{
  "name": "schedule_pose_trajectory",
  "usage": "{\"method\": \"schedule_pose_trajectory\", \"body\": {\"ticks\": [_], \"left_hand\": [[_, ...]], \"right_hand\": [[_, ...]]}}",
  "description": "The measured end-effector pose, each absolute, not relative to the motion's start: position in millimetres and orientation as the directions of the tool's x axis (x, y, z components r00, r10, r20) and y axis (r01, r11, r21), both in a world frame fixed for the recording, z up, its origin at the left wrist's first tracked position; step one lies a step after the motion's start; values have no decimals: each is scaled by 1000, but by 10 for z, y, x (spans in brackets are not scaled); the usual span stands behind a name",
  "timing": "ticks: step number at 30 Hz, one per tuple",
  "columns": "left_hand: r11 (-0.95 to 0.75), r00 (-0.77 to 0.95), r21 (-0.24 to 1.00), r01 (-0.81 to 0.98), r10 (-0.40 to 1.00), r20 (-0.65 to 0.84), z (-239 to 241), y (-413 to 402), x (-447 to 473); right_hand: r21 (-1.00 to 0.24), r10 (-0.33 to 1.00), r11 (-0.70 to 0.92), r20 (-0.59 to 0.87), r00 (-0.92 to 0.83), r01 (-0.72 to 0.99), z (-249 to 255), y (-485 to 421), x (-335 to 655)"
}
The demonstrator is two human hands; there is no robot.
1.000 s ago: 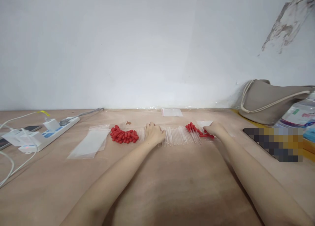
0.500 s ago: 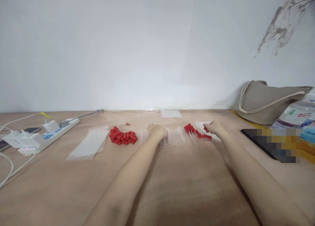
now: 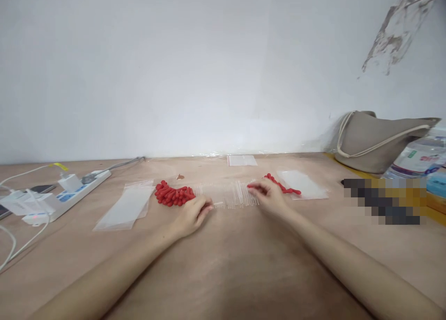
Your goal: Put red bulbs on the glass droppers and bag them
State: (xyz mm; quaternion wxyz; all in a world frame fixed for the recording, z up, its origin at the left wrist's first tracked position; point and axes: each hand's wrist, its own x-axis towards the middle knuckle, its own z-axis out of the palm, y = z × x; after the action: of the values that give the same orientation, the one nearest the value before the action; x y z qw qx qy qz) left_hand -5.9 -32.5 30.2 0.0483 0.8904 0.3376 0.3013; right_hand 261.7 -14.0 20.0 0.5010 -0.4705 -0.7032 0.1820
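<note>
My left hand (image 3: pixel 193 213) lies on the wooden table (image 3: pixel 244 264) just below a pile of loose red rubber bulbs (image 3: pixel 174 194). Its fingers pinch a thin clear tube (image 3: pixel 218 203) that sticks out to the right. A row of several clear tubes (image 3: pixel 226 193) lies between my hands. My right hand (image 3: pixel 267 195) rests on the right end of that row, fingers curled, with a red bulb (image 3: pixel 250 186) at its fingertips. Behind it lie several tubes with red bulbs fitted (image 3: pixel 280 185), beside a clear bag (image 3: pixel 303 183).
Clear zip bags (image 3: pixel 127 204) lie left of the bulbs, and a small one (image 3: pixel 242 160) lies by the wall. A white power strip (image 3: pixel 69 190) with chargers and cables is at far left. A grey bag (image 3: pixel 376 141) and water bottle (image 3: pixel 418 161) stand at right.
Both hands have drawn back toward me. The left hand left the tube row holding one tube. The right hand moved left from the fitted tubes to the row's right end.
</note>
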Motion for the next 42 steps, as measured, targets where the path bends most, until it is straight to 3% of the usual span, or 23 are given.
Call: {"method": "schedule_pose_trajectory", "body": {"ticks": [8,14,31,38,42], "left_hand": [[-815,585,236,530,553,593,59,-367,-43],[-844,618,162,511,492,613,15,-341,-8],[-903,689,139,406,403,602,-71,-283,26],[-925,725,22,380,312,613,-81,-278,52],[-920,732,31,390,330,597,-91,-298,86]], "right_hand": [[-684,779,626,531,-333,374,30,-524,2176],[-644,770,638,539,-342,422,-12,-537,2177],[-611,710,704,589,-385,362,-56,-489,2220],[-577,703,711,589,-399,402,-48,-530,2226],[-565,698,716,579,-422,409,-42,-545,2220]]}}
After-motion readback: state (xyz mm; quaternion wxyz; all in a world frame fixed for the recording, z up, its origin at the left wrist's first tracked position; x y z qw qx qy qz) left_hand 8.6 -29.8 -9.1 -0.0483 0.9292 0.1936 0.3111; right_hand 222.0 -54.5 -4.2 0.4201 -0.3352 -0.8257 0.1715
